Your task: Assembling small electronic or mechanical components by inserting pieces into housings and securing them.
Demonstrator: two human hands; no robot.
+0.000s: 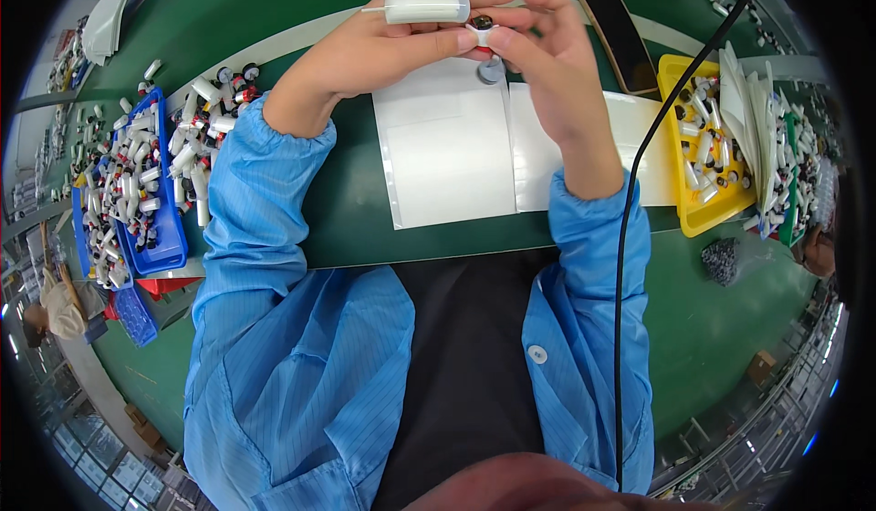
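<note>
Both of my hands meet above white sheets (444, 146) at the far side of the green table. Across the fingers of my left hand (388, 50) lies a white cylindrical bottle (424, 7) with a clear end and a thin white stem at its left tip. My left thumb also presses a small white fitting (481, 35) with a dark round top and a red part beneath. The thumb and fingers of my right hand (552, 55) pinch this fitting from the right. Just below it shows a small grey translucent round piece (491, 71), partly behind the fingers.
Blue trays (164, 246) heaped with white bottles stand at the left, with more bottles (203, 119) piled beside them. At the right is a yellow tray (695, 224) of similar parts. A phone (618, 38) lies beyond my right hand. A black cable (630, 228) hangs across the right side.
</note>
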